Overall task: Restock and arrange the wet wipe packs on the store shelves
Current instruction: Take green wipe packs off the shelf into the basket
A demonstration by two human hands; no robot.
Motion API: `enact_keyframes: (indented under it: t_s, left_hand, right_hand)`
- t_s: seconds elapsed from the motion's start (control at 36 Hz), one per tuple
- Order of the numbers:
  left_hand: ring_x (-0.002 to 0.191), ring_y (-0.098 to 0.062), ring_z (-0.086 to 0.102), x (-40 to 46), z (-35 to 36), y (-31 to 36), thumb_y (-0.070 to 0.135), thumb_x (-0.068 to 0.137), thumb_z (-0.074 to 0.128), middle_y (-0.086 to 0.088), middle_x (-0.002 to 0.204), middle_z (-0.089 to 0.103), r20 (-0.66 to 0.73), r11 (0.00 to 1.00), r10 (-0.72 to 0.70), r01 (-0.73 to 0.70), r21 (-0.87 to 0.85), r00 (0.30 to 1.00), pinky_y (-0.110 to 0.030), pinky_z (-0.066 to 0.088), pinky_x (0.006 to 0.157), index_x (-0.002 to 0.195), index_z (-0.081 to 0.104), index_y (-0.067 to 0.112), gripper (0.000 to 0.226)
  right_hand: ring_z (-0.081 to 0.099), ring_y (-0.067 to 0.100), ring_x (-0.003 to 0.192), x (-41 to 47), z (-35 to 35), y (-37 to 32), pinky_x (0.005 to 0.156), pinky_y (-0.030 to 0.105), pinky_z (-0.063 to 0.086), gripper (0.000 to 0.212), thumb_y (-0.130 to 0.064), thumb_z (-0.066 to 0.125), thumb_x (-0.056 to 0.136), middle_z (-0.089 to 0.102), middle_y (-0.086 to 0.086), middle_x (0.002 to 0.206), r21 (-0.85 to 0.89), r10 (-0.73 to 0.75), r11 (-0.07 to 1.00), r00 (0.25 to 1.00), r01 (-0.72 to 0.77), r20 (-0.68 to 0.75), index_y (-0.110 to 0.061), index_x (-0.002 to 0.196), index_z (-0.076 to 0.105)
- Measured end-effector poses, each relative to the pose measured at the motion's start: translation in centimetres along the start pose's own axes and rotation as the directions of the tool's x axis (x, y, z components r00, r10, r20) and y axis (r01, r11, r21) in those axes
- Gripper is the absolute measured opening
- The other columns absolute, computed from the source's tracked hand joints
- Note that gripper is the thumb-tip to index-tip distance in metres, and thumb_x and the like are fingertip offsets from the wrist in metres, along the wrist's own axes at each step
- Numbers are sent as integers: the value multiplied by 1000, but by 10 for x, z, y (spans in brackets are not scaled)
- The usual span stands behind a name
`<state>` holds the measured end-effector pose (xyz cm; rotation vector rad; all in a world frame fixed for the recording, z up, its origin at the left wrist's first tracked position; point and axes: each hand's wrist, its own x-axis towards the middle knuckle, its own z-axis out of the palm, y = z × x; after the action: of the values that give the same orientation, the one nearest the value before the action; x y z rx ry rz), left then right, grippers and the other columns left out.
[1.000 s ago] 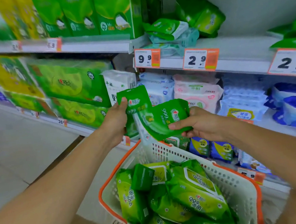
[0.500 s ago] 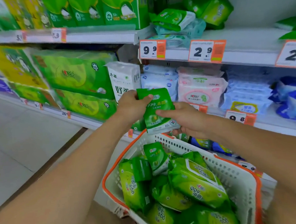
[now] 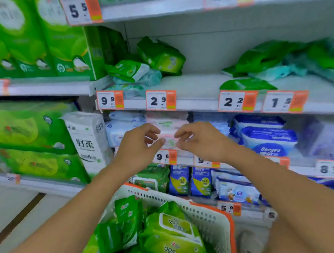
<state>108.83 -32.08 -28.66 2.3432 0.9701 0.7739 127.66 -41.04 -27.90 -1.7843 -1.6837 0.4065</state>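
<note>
Above the basket [image 3: 218, 221], both hands hang empty in front of the middle shelf, the left hand [image 3: 137, 145] and right hand [image 3: 200, 141] each with fingers loosely curled toward one another and gripping nothing, just before a pink-and-white pack [image 3: 168, 126]. Green wet wipe packs [image 3: 172, 234] lie heaped in the white, orange-rimmed basket, while a few more [image 3: 161, 55] sit tumbled on the upper shelf [image 3: 196, 84]. Piled so loosely, new packs set on that untidy heap would likely slide off the shelf edge or mix under the wrong price tag [image 3: 160, 100].
</note>
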Motion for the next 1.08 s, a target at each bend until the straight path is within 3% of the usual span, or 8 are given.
enact_keyframes:
  t_s: [0.11,0.25,0.36,0.44,0.67,0.83,0.97,1.08]
  left_hand:
    - [87,-14,65,67,15,95,35,83,74,2,94,69,-8,955,295,-294,36,955,-27,51,79,107,66,20,30]
    - [113,-27,60,152,63,188,43,91,64,-6,121,65,203,894,348,-389,223,915,-31,44,95,127,60,18,44]
    - [129,-30,51,205,103,212,59,84,65,-10,146,49,367,859,159,-311,406,917,-33,43,104,145,42,24,74]
    - [124,-29,54,234,124,213,68,70,72,-8,146,47,381,850,17,-214,481,924,-30,48,83,148,33,20,99]
    - [124,-25,52,273,156,195,89,70,47,-4,143,52,475,720,-81,-278,636,876,-31,43,100,140,48,22,97]
    - [100,-23,54,288,170,189,93,72,31,-4,119,61,417,689,-50,-271,672,908,-33,39,79,117,62,18,93]
    - [94,-24,51,282,165,195,72,86,44,-6,119,61,448,667,-17,-323,671,894,-32,43,81,118,58,17,65]
    - [101,-25,61,277,138,185,60,87,52,-6,121,62,430,765,-5,-273,583,903,-32,51,88,130,53,20,59]
  right_hand:
    - [64,5,69,-26,-99,15,69,11,47,5,-6,73,83,70,-4,76,-14,-114,992,872,122,-477,-9,87,73]
    - [64,12,76,-38,-204,83,79,25,53,15,-10,76,77,69,-2,84,-172,6,973,769,-151,-639,-14,91,71]
    - [63,21,97,-34,-265,140,86,29,46,46,-17,83,72,68,8,109,-226,158,894,743,-387,-650,-8,114,64]
    - [56,31,116,-14,-293,172,94,29,42,77,-22,87,68,59,16,127,-331,147,842,770,-427,-621,-8,135,51]
    - [33,33,143,103,-300,217,115,42,33,121,-55,86,59,35,12,157,-724,63,660,975,-200,-212,-24,157,22]
    - [40,36,133,160,-276,223,101,52,46,92,-57,74,66,42,3,147,-836,20,521,981,-174,-192,-37,146,34]
    - [55,35,112,172,-260,214,79,39,46,47,-20,61,85,59,8,121,-915,-132,363,963,-175,-237,-23,131,50]
    - [58,36,111,153,-275,196,85,41,50,39,-29,63,89,61,12,121,-838,-204,535,946,-106,-250,-14,123,53]
